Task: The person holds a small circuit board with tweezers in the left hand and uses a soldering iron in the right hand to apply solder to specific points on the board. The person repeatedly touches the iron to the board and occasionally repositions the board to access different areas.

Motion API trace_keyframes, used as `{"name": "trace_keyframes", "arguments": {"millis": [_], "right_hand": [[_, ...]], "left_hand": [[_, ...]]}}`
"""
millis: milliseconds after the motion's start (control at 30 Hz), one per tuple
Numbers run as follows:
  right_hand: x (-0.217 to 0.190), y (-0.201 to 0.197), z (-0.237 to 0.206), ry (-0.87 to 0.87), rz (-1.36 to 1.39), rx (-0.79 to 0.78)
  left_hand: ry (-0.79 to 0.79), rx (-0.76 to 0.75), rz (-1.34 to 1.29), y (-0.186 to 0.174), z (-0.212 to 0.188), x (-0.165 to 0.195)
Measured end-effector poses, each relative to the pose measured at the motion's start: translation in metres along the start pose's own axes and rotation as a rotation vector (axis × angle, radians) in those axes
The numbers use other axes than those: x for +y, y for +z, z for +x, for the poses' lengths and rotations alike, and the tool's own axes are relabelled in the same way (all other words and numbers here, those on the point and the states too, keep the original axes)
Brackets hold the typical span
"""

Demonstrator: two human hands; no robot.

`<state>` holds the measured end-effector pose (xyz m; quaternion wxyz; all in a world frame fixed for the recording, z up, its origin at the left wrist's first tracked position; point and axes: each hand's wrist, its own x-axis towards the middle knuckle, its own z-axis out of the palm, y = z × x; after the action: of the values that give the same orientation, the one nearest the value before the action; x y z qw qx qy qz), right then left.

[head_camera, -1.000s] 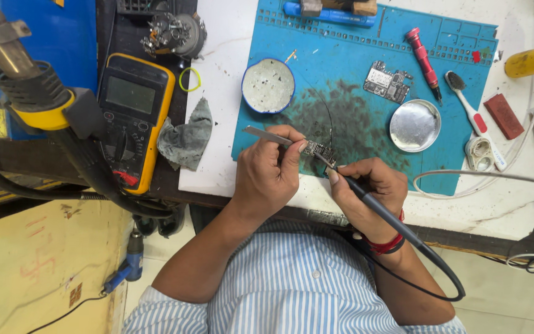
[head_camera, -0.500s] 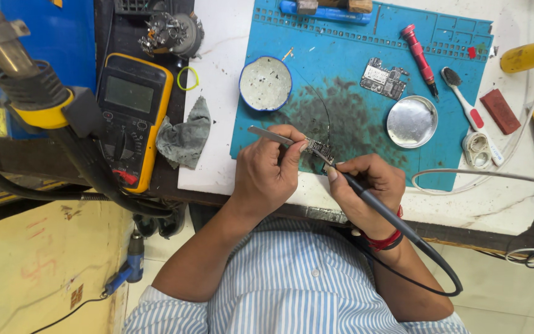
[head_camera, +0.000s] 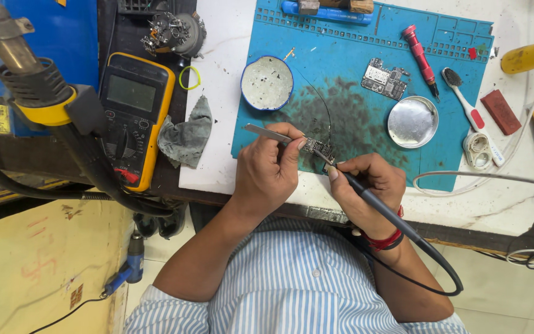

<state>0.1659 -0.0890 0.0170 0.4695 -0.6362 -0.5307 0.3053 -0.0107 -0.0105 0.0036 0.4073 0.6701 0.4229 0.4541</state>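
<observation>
At the near edge of the blue mat [head_camera: 341,55], my left hand [head_camera: 270,170] pinches tweezers [head_camera: 267,132], long axis running from far-left to the small circuit board [head_camera: 317,148]. My right hand [head_camera: 369,185] is closed around a soldering iron [head_camera: 372,203], tip pointing up-left onto that board. Bare mat lies beyond, between blue tin [head_camera: 267,82] and silver lid [head_camera: 412,121].

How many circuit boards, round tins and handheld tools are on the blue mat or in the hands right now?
Circuit boards: 2, the small board under the hands and a loose board.
Round tins: 2, the blue-rimmed tin and the silver lid.
Handheld tools: 3, tweezers in left hand, soldering iron in right hand, red screwdriver.
Total: 7
</observation>
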Motion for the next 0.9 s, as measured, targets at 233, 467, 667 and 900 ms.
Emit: {"name": "trace_keyframes", "arguments": {"millis": [233, 467, 667, 900], "right_hand": [[-0.0019, 0.0001, 0.0013, -0.011, -0.004, -0.004], [-0.0015, -0.0004, 0.0008, -0.006, -0.017, -0.006], [0.0009, -0.0012, 0.0002, 0.006, 0.018, 0.002], [0.0011, 0.0018, 0.0002, 0.028, 0.031, 0.009]], "left_hand": [[0.026, -0.008, -0.011, -0.0003, 0.0002, -0.0005], [0.012, -0.009, -0.027, -0.0001, 0.0004, -0.0001], [-0.032, -0.027, 0.0, 0.0001, 0.0004, -0.0013], [-0.047, -0.026, -0.002, -0.0002, 0.0007, -0.0002]]}}
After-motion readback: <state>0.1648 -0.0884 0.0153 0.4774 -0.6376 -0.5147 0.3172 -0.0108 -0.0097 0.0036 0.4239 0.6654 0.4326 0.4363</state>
